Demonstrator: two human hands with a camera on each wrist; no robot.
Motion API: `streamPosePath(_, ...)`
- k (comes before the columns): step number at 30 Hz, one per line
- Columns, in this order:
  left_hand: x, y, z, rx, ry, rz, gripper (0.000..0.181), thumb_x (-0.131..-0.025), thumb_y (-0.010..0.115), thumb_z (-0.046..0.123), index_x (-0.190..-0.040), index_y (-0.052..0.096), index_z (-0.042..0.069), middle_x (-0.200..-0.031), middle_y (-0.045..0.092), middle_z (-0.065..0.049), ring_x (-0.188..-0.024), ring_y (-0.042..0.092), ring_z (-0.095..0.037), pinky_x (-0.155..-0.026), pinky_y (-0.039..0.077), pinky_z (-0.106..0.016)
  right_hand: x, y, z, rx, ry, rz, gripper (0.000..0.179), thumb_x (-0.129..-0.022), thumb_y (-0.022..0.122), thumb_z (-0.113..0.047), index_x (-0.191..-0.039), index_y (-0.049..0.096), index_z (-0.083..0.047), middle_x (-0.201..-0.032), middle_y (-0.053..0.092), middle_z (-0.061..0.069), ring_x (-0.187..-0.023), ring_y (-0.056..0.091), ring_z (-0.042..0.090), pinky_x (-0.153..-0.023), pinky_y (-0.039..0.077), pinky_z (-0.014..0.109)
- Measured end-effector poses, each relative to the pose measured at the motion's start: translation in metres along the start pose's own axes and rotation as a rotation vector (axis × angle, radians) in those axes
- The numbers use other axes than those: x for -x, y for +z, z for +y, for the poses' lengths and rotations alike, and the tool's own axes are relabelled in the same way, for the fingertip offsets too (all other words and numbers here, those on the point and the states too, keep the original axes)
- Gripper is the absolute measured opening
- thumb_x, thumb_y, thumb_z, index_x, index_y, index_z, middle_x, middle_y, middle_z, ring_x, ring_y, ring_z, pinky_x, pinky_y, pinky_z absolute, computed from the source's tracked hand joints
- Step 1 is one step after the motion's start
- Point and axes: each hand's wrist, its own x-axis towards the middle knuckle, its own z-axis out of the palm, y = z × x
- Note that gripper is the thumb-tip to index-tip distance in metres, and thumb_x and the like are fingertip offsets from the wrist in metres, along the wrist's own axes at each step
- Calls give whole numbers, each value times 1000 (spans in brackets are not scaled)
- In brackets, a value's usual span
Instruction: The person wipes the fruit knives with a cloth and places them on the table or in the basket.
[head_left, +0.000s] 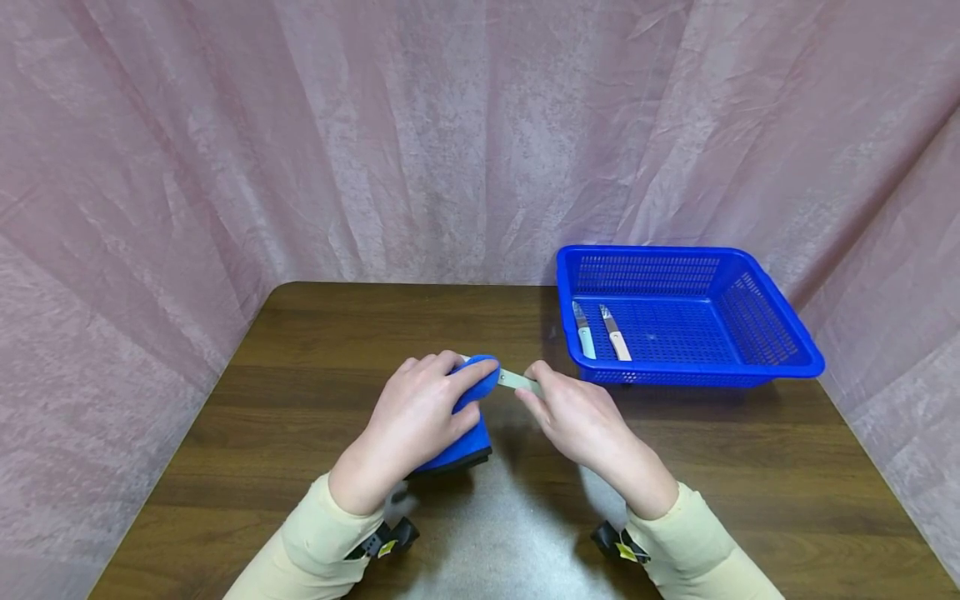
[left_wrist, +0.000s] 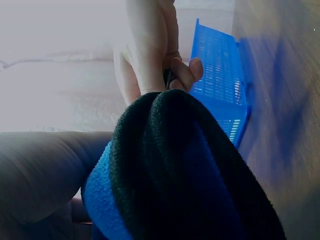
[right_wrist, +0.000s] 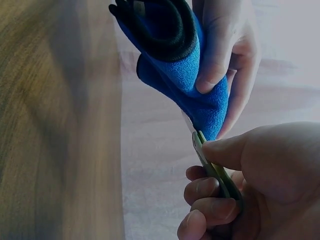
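My left hand [head_left: 427, 396] grips a folded blue cloth [head_left: 457, 440] with black edging, pinching it around the blade of a knife. The knife's pale green handle [head_left: 517, 382] lies in my right hand [head_left: 581, 412], thumb along its side and fingers curled beneath, as the right wrist view shows. Most of the blade is hidden in the cloth [right_wrist: 175, 75]; only a sliver shows next to the handle. Both hands are held over the middle of the table. In the left wrist view the cloth [left_wrist: 165, 165] covers much of the frame, with the right hand [left_wrist: 150, 45] beyond it.
A blue plastic basket [head_left: 802, 354] stands at the table's back right. Inside, along its left side, lie a knife with a pale blue-green handle [head_left: 587, 342] and one with a pale pink handle [head_left: 618, 345]. Pink curtains [head_left: 450, 150] hang behind the wooden table [head_left: 247, 433].
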Motion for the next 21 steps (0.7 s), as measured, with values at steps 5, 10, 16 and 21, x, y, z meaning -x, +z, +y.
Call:
streamPosePath(5, 0, -1, -2, 2, -15, -23, 49, -91, 78, 18, -140, 77, 26, -113, 77, -7, -95, 74, -26, -80, 56, -44, 0, 0, -1, -4, 2, -2, 15, -111, 68, -25, -113, 66, -11, -73, 53, -8, -59, 48, 11, -52, 43, 33)
streamPosePath(10, -1, -1, -4, 2, -36, -39, 49, -92, 78, 19, -141, 77, 26, -114, 77, -8, -97, 74, -27, -81, 57, -46, 0, 0, 0, 2, -4, 0, 15, -111, 68, -26, -112, 65, -11, -73, 52, -9, -59, 49, 11, -52, 43, 34)
streamPosePath(16, 0, -3, -8, 1, -58, -31, 50, -91, 78, 18, -140, 78, 25, -112, 76, -8, -94, 73, -28, -81, 57, -47, 0, 0, 0, 15, -17, 13, 15, -111, 68, -27, -111, 65, -12, -71, 51, -10, -58, 48, 11, -52, 43, 35)
streamPosePath(21, 0, -3, -12, 1, -73, -40, 50, -91, 78, 18, -141, 77, 24, -112, 76, -9, -95, 74, -29, -81, 57, -47, 0, 0, 0, 13, -12, 4, 15, -111, 68, -27, -111, 65, -12, -72, 51, -10, -58, 48, 11, -51, 43, 34)
